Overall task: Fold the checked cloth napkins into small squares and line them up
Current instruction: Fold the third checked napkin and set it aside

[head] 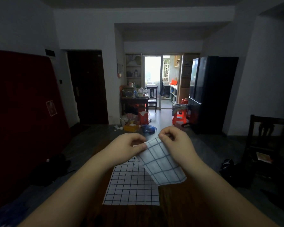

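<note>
Just above a dim room's wooden table (179,203), left hand (126,146) and right hand (177,143) pinch a checked napkin (161,163).

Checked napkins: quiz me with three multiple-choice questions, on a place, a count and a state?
1. Where does the fine-checked napkin lie? A on the floor; B flat on the table; C on a chair.
2. How many checked napkins show? A two; B four; C six.
3. How is the wide-checked napkin? A folded small on the table; B rolled up; C lifted, pinched by both hands.
Answers: 1 B, it lies spread on the wood. 2 A, one lies, one is held. 3 C, left hand and right hand pinch its top edge.
</note>
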Demonstrator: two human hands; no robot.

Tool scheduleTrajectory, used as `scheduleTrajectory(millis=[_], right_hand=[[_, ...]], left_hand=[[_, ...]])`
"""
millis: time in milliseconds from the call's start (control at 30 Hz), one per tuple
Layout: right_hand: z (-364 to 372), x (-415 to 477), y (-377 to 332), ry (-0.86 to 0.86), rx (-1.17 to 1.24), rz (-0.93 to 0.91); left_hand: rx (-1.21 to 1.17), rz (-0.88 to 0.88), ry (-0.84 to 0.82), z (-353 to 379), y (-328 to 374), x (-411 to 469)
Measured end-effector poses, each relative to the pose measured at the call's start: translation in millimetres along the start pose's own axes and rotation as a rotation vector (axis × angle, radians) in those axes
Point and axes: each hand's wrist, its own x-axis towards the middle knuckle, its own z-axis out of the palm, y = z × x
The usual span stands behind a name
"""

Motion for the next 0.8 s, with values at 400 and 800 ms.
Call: scheduleTrajectory(millis=[400, 800], right_hand=[[1, -7, -1, -0.042, -0.003, 0.032], [-6, -10, 7, -0.026, -0.195, -0.033]], left_hand=[[-0.101, 0.045, 0.247, 12, 29, 17], [-0.197, 0.081, 0.260, 25, 40, 20]])
